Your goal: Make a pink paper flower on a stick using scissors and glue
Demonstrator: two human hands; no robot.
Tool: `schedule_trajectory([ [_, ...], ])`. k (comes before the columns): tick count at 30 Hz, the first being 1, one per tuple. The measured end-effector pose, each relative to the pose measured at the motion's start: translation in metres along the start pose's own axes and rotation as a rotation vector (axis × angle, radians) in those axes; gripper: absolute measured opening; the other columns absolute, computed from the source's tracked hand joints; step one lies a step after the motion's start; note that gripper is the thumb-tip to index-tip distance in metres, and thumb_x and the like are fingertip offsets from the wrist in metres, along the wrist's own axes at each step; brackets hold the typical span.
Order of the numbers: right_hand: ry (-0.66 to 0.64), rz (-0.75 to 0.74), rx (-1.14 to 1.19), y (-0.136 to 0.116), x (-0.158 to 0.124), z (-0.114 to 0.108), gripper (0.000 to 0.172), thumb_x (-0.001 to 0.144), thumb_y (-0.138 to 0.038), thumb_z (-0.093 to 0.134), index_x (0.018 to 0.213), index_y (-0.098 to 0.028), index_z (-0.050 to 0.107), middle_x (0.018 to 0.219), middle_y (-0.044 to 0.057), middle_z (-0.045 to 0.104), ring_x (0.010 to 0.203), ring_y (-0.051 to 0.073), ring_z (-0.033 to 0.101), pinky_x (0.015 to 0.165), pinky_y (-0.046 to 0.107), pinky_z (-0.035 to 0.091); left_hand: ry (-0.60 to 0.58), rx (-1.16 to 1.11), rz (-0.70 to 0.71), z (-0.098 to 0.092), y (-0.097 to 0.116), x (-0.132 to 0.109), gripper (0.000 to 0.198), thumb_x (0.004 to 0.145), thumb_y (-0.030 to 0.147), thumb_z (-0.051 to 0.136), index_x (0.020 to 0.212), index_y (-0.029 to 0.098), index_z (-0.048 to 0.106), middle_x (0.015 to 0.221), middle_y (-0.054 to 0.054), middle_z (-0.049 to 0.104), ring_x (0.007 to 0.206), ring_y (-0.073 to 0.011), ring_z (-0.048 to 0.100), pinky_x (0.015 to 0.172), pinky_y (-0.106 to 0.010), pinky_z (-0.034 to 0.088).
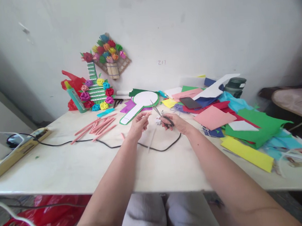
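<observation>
My right hand is closed around the dark handles of a pair of scissors, with the blades pointing up and left over the table. Beside it, my left hand pinches a small pink piece, mostly hidden by the fingers. Below and between the hands lies what looks like a white glue gun, partly covered, with a translucent glue stick trailing toward me. Behind the hands rests a white guitar-shaped cutout with a green edge. Several pink paper rolls lie to the left, and a short pink roll sits nearer my left wrist.
A black cord crosses the table from the power strip. At the back left stand a glue bottle and a flower-trimmed paper guitar. Coloured paper sheets, a phone and a dark jar occupy the right.
</observation>
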State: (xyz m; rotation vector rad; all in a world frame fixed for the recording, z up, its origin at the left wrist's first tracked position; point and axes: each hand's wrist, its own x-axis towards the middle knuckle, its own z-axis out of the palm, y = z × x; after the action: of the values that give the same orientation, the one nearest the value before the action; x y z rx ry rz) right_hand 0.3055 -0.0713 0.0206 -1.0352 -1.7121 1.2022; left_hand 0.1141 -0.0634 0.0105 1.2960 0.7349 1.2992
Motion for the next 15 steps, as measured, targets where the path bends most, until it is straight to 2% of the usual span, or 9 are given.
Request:
schedule_trajectory([
  [5,-0.053,0.024,-0.103,-0.0093,-0.0057,0.0022,0.031,0.073,-0.042,0.061,0.085,-0.014,0.056,0.068,0.002,0.057,0.052,0.008,0.053,0.035,0.016,0.032,-0.020,0.014,-0.001,-0.0023,-0.0025,0.0012,0.033,0.073,0.047,0.061,0.080,0.016,0.052,0.046,0.010,0.029,0.037,-0.0030,0.023,0.036,-0.017,0.020],
  [10,-0.117,0.064,-0.116,-0.0059,-0.0038,-0.0002,0.031,0.072,-0.034,0.063,0.096,-0.015,0.056,0.067,0.000,0.057,0.052,0.008,0.053,0.036,0.015,0.033,-0.043,0.043,-0.007,-0.0023,-0.0013,0.0004,0.033,0.074,0.047,0.060,0.080,0.017,0.050,0.046,0.009,0.031,0.038,-0.0032,0.024,0.036,-0.017,0.020],
  [15,-0.096,0.058,-0.125,-0.0077,-0.0046,0.0011,0.033,0.071,-0.037,0.065,0.094,-0.015,0.057,0.066,0.000,0.058,0.050,0.008,0.053,0.036,0.016,0.034,-0.060,0.027,-0.008,-0.0033,-0.0019,0.0013,0.035,0.071,0.047,0.063,0.085,0.019,0.049,0.048,0.010,0.033,0.039,-0.0033,0.027,0.037,-0.016,0.020],
])
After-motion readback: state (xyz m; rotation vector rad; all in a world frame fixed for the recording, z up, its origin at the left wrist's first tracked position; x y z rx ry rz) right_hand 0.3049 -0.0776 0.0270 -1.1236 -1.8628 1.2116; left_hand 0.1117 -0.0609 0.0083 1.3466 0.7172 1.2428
